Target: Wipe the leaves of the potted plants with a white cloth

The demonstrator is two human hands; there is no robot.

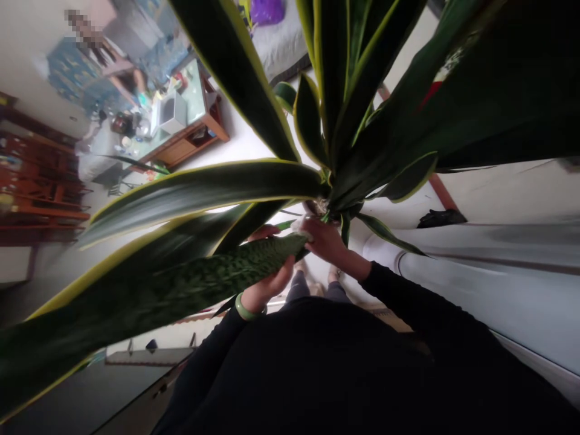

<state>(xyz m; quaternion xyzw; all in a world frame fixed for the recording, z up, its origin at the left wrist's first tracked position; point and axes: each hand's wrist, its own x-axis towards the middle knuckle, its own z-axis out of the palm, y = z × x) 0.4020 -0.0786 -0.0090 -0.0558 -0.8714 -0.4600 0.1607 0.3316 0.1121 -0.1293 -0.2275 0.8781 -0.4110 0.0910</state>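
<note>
A big snake plant [326,121] with long dark green, yellow-edged leaves fills the view. One mottled green leaf [217,275] stretches toward me from the plant's base. My left hand [267,284], with a green bangle on its wrist, grips this leaf from below. My right hand [324,238] presses a small white cloth [299,226] onto the same leaf near the base. Both arms are in black sleeves. The plant's pot is hidden by leaves and hands.
A wooden table [190,130] loaded with small items stands at the upper left, with another person [106,57] behind it. Red-brown shelves [36,187] line the far left. A purple bag [267,11] lies at the top. A pale floor spreads right.
</note>
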